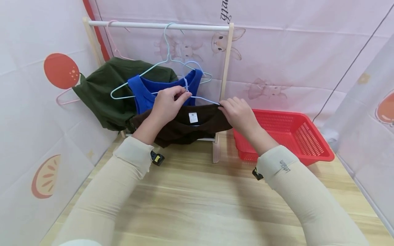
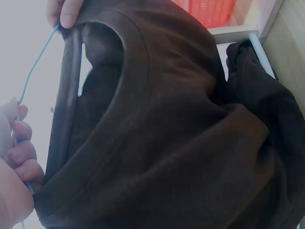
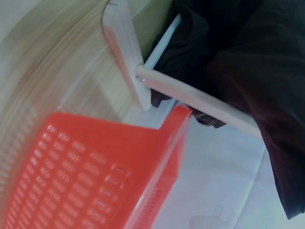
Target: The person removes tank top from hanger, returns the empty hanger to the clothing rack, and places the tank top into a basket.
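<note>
A dark brown shirt (image 1: 176, 128) with a white neck label hangs from a pale lavender clothes hanger (image 1: 203, 99) in front of the rack. My left hand (image 1: 167, 102) grips this hanger just below its hook. At the right shoulder, my right hand (image 1: 240, 114) pinches the shirt together with the hanger's end. In the left wrist view the shirt (image 2: 186, 133) spreads below a wide neckline, with the left hand's fingers (image 2: 24, 148) curled round the hanger wire. Only draped shirt fabric (image 3: 267, 71) shows in the right wrist view; the right hand is out of it.
Behind the shirt stands a clothes rack (image 1: 135, 24). It bears a blue tank top (image 1: 141, 94) on a mint hanger (image 1: 168, 54) and a dark green garment (image 1: 104, 82) on a pink hanger (image 1: 112, 37). A red basket (image 1: 284, 118) sits right of the rack on the wooden table (image 1: 197, 201).
</note>
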